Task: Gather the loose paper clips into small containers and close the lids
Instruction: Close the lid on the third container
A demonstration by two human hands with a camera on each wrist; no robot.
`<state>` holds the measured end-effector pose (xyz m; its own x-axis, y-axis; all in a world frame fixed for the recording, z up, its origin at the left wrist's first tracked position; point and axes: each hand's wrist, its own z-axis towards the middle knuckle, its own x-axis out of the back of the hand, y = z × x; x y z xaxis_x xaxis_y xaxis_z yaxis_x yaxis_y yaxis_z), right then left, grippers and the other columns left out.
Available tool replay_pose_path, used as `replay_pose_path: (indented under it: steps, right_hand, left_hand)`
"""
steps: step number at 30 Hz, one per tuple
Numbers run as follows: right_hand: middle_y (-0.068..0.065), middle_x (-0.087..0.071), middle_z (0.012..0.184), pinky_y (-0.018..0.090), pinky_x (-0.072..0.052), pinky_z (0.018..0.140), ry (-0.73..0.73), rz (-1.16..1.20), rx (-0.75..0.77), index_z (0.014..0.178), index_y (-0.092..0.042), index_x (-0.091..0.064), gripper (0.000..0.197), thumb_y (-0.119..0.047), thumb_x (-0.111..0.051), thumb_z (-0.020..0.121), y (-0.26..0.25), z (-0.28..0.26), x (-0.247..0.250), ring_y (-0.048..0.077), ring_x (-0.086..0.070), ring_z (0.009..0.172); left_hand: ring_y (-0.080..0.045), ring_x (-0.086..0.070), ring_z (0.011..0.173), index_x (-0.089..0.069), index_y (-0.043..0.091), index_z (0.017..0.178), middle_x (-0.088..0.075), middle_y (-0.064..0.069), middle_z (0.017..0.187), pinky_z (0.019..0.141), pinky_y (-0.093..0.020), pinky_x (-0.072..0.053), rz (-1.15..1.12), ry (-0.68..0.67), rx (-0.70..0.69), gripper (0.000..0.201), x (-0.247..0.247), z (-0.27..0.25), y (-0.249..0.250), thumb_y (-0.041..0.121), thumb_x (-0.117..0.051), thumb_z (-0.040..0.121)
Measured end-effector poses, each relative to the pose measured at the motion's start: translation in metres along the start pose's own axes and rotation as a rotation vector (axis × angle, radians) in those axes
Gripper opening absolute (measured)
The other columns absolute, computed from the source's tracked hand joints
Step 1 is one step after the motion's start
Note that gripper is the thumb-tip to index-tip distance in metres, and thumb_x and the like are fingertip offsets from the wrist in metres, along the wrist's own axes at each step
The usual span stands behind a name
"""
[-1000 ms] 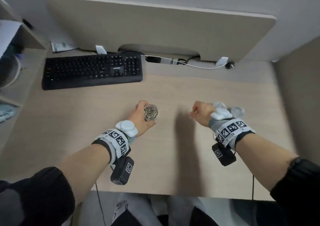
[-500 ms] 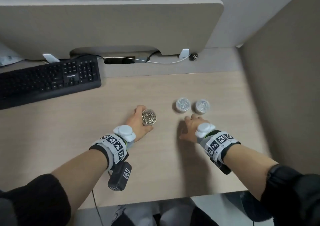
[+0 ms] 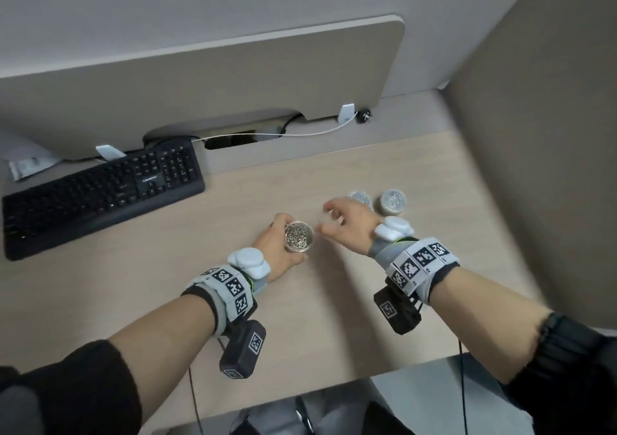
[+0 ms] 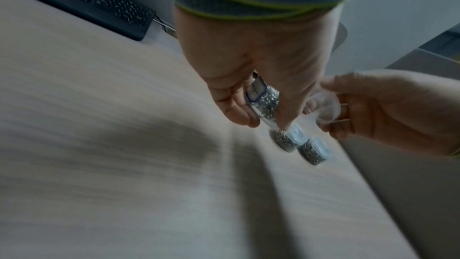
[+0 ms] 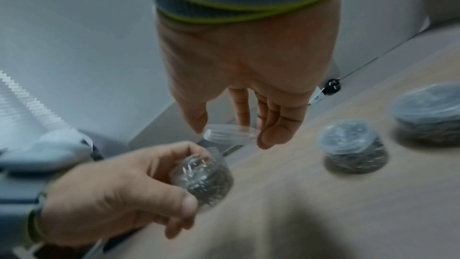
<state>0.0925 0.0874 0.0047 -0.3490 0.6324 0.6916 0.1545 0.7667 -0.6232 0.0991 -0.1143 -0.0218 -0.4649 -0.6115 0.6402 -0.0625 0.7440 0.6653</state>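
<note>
- Paper clips (image 3: 298,237) are seen heaped in a small clear container (image 5: 202,176), its top uncovered, which is gripped around its wall by the thumb and curled fingers of the left hand (image 3: 277,249) and held above the middle of the desk (image 3: 167,301).
- A clear round lid (image 5: 230,131) is pinched at its rim between the thumb and fingertips of the right hand (image 3: 350,227), just beside the open container and slightly above it; in the head view the lid is blurred almost to nothing.
- A white label with a blue border (image 4: 256,91) is shown on the held container's wall in the left wrist view; its writing cannot be read.
- Two more containers of clips, a nearer lidded container (image 5: 353,147) and a farther lidded container (image 3: 394,201), are set side by side on the desk just beyond the right hand, with clear lids on; the nearer one is partly hidden by that hand in the head view.
- A black keyboard (image 3: 100,194) is laid at the far left of the desk, with a small brand mark on it too blurred to be read with certainty.
- A white cable (image 3: 300,133) is run along the gap under the beige divider panel (image 3: 233,67), ending near a black plug (image 3: 364,115).
- Square black-and-white coded markers are worn on grey bands at both wrists.
</note>
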Motion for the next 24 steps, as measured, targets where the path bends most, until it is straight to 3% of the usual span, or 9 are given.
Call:
replay_pose_path:
  steps: [3, 5, 8, 11, 15, 20, 24]
  right_hand:
    - [-0.004, -0.061, 0.106, 0.035, -0.049, 0.089, 0.008, 0.046, 0.04, 0.121, -0.026, -0.06, 0.056, -0.06, -0.063, 0.076, -0.035, 0.001, -0.005, 0.015, -0.058, 0.091]
    - [-0.001, -0.06, 0.114, 0.034, -0.047, 0.093, -0.034, 0.001, 0.075, 0.127, -0.023, -0.058, 0.053, -0.05, -0.067, 0.083, -0.058, 0.0, -0.011, 0.014, -0.056, 0.092]
    - [0.001, -0.061, 0.119, 0.028, -0.045, 0.09, -0.045, 0.029, 0.094, 0.129, -0.02, -0.058, 0.051, -0.039, -0.071, 0.084, -0.076, 0.001, -0.014, 0.015, -0.057, 0.095]
    - [0.001, -0.064, 0.106, 0.027, -0.046, 0.081, -0.058, 0.059, 0.077, 0.122, -0.023, -0.061, 0.044, -0.036, -0.073, 0.081, -0.099, 0.003, -0.017, 0.018, -0.06, 0.093]
    - [0.002, -0.066, 0.11, 0.031, -0.047, 0.085, -0.074, -0.012, 0.153, 0.117, -0.021, -0.064, 0.037, -0.028, -0.071, 0.082, -0.123, 0.005, -0.024, 0.021, -0.06, 0.096]
    - [0.0, -0.06, 0.12, 0.034, -0.046, 0.092, -0.131, -0.056, 0.2, 0.123, -0.019, -0.059, 0.041, -0.019, -0.069, 0.083, -0.133, 0.007, -0.03, 0.02, -0.055, 0.107]
    - [-0.001, -0.061, 0.112, 0.04, -0.05, 0.091, -0.131, -0.015, 0.183, 0.119, -0.021, -0.059, 0.04, -0.017, -0.07, 0.081, -0.137, 0.009, -0.032, 0.021, -0.058, 0.1]
  left_hand:
    - [-0.016, -0.058, 0.081, -0.045, 0.02, 0.12, -0.064, 0.003, 0.098, 0.065, -0.022, -0.038, -0.058, 0.013, -0.021, 0.063, 0.021, -0.006, -0.003, 0.025, -0.083, 0.07]
    - [-0.014, -0.058, 0.076, -0.046, 0.021, 0.117, -0.065, 0.004, 0.093, 0.062, -0.021, -0.041, -0.092, 0.024, -0.038, 0.057, 0.038, -0.011, -0.007, 0.026, -0.081, 0.072]
    - [-0.012, -0.06, 0.076, -0.05, 0.025, 0.114, -0.066, 0.006, 0.093, 0.065, -0.023, -0.045, -0.148, 0.025, -0.051, 0.053, 0.054, -0.015, -0.011, 0.025, -0.081, 0.071]
    - [-0.009, -0.064, 0.084, -0.055, 0.03, 0.113, -0.068, 0.008, 0.096, 0.071, -0.021, -0.05, -0.206, 0.011, -0.044, 0.052, 0.072, -0.019, -0.017, 0.023, -0.081, 0.069]
    - [-0.014, -0.067, 0.086, -0.058, 0.032, 0.11, -0.07, 0.005, 0.094, 0.079, -0.033, -0.055, -0.267, -0.003, -0.039, 0.053, 0.087, -0.021, -0.029, 0.031, -0.081, 0.062]
    - [-0.014, -0.062, 0.074, -0.06, 0.035, 0.108, -0.069, 0.006, 0.087, 0.064, -0.03, -0.051, -0.287, -0.029, -0.029, 0.053, 0.1, -0.023, -0.037, 0.037, -0.082, 0.059]
    - [-0.016, -0.063, 0.074, -0.059, 0.033, 0.105, -0.07, 0.004, 0.089, 0.064, -0.029, -0.051, -0.285, -0.029, -0.032, 0.05, 0.106, -0.024, -0.038, 0.03, -0.085, 0.063]
